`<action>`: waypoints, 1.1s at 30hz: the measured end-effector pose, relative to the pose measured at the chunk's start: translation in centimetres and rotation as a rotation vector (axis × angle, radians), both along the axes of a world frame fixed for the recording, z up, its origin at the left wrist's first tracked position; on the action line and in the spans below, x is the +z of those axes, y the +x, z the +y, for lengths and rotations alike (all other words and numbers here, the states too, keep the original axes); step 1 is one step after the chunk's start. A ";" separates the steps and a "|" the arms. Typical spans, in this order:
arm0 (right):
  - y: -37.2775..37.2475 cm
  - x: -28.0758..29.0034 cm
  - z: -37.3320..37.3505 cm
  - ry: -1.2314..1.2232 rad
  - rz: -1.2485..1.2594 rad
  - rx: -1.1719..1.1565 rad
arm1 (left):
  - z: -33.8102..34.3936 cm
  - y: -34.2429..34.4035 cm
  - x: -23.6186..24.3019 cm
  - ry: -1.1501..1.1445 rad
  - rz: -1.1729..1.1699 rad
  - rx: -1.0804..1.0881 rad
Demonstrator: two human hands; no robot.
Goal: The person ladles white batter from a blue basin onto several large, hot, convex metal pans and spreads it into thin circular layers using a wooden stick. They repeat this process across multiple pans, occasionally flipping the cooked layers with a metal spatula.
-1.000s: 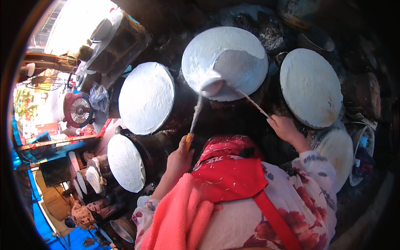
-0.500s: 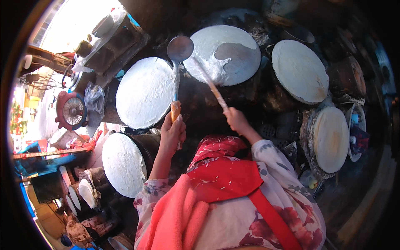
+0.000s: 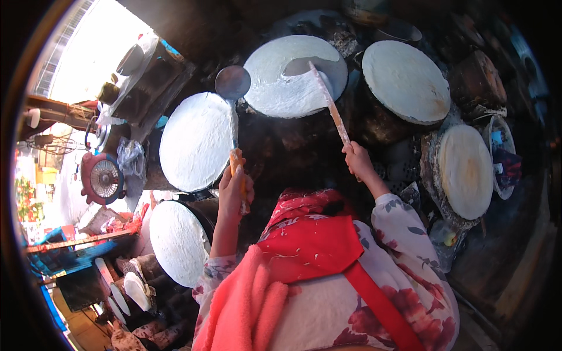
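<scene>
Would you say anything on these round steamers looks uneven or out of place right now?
Yes: the top middle steamer is only partly coated, with a dark bare patch near the stick held by the right hand. The others look evenly white. The left hand holds a ladle.

Person wears a white long-sleeved top (image 3: 404, 245) with a dark red floral print, cuffs ending just short of the wrists. Red apron bib (image 3: 310, 245) with a red strap (image 3: 380, 304) over the chest; a coral-pink fleecy cloth (image 3: 246, 310) over the left side.
</scene>
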State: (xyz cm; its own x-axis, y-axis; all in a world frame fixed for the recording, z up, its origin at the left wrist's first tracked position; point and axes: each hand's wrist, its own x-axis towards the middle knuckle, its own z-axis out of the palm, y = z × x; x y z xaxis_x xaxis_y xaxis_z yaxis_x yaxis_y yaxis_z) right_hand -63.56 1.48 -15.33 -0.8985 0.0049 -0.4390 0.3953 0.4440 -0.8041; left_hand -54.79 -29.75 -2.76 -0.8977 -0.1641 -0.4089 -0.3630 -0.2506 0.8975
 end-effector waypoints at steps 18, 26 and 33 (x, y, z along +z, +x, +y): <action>-7.6 -3.6 6.9 0.318 0.332 0.263 | 3.3 -3.4 0.7 0.028 -0.106 -0.028; -8.0 -2.1 6.9 0.448 0.373 0.431 | 3.5 -4.2 -0.8 0.041 -0.098 -0.034; -20.1 -0.8 3.7 0.581 0.470 0.214 | 4.6 -2.4 -0.2 0.047 -0.120 -0.001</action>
